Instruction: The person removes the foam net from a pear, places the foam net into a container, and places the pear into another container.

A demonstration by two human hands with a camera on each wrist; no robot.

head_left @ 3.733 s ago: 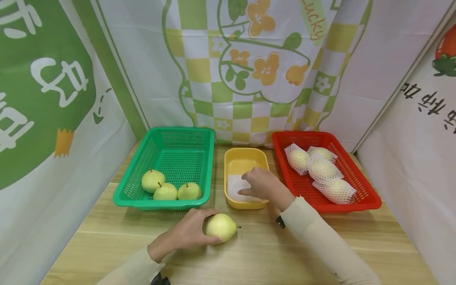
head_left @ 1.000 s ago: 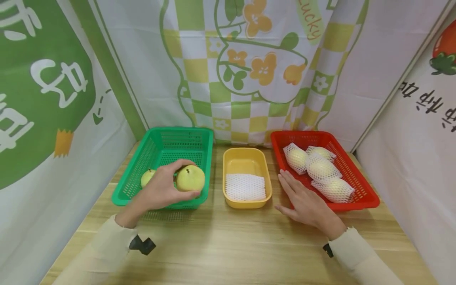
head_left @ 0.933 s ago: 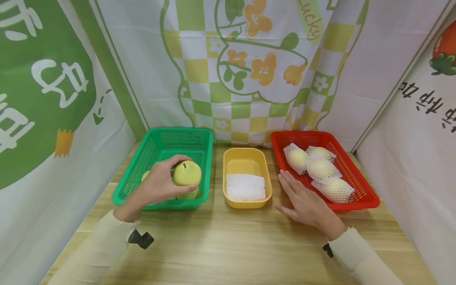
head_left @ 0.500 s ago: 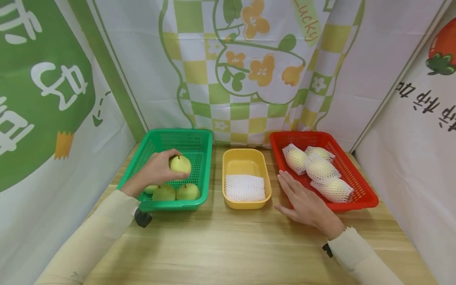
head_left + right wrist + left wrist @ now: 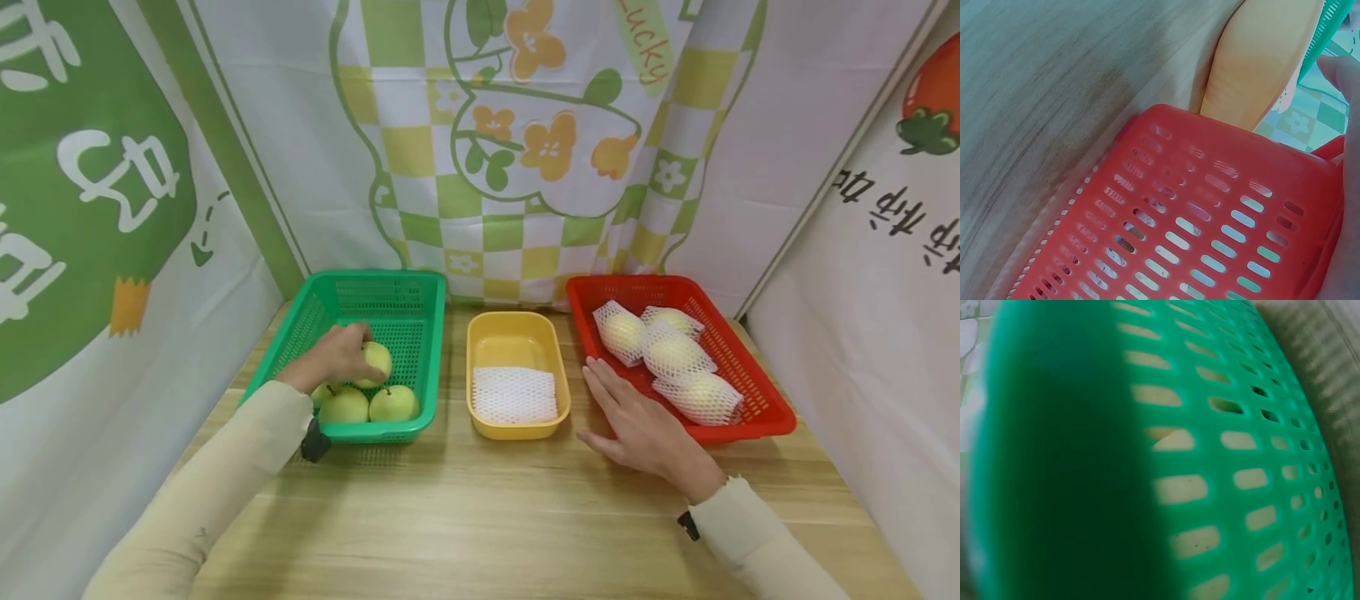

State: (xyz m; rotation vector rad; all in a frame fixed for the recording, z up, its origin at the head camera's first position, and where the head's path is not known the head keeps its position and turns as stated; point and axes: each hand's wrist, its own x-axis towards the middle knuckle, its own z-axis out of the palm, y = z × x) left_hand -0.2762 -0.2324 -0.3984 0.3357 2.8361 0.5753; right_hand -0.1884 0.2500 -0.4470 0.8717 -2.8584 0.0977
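In the head view, my left hand point(image 5: 339, 357) is inside the green basket point(image 5: 437, 350), its thumb and fingers around a yellow-green pear point(image 5: 378, 362). Three other bare pears lie by the near wall, one of them a pear point(image 5: 393, 403) at the right, another partly hidden by the hand. My right hand point(image 5: 647, 423) rests with straight fingers at the near left rim of the red basket point(image 5: 757, 392). Inside that basket lie several pears in white foam nets, including a netted pear point(image 5: 677, 350). The left wrist view shows mostly the green basket wall point(image 5: 1210, 462).
Between the baskets stands a yellow tray point(image 5: 519, 333) with white foam nets point(image 5: 514, 395) in its near half. A wooden table point(image 5: 495, 517) bears everything. A patterned curtain point(image 5: 517, 233) hangs close behind.
My left hand first held a pear over the table, then carried it left into the green basket and lowered it behind the other pears. My right hand left the yellow tray for the red basket's rim.
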